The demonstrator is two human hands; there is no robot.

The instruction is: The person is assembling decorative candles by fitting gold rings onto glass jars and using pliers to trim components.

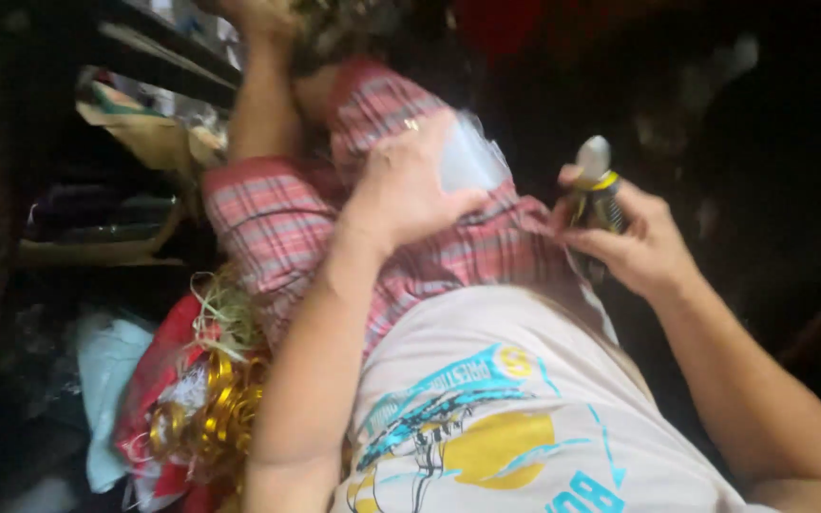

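Note:
My left hand (pixel 409 185), with a ring on one finger, rests on pink plaid cloth (pixel 277 223) and pinches a small piece of clear plastic (pixel 472 157). My right hand (pixel 634 242) is to its right, closed around a small dark object (pixel 597 195) that has a yellow band and a silvery rounded tip pointing up. The two hands are a short way apart. A cream T-shirt with a blue and yellow print (pixel 496 418) fills the bottom centre. A bare limb (pixel 260 100) rises from the plaid cloth at the top; I cannot tell whose it is.
Dark shelves (pixel 159 57) with stacked flat items stand at the left. Below them lie gold curled ribbon (pixel 213 408), red bags (pixel 159 375) and a pale blue bag (pixel 106 380). The right side is dark and unclear.

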